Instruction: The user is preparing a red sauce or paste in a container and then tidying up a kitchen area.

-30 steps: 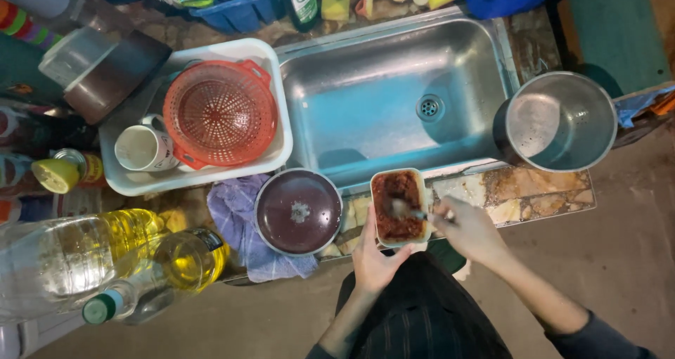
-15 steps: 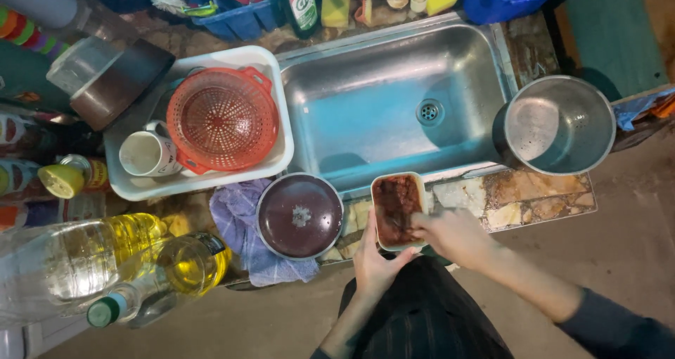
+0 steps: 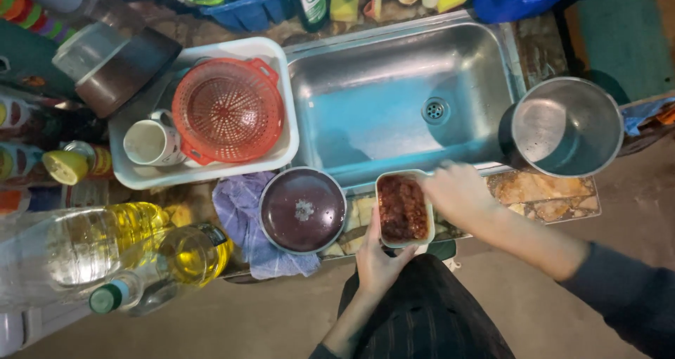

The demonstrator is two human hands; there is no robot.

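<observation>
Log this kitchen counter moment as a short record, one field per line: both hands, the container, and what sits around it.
left hand: holds the near end of the container from below
right hand: blurred, at the container's far right corner; anything it holds cannot be told
container: small, pale, rectangular, filled with chunky red-brown food
left of container: dark round lid on a purple cloth
beyond: steel sink
right: steel pot
far left: orange colander in a white tub

My stone counter (image 3: 541, 197) carried the sink (image 3: 401, 99); left of the sink sat a white tray (image 3: 211, 172), before it a dark lid (image 3: 302, 210) on a purple cloth (image 3: 239, 204), and right of it a steel pot (image 3: 566, 125).
</observation>
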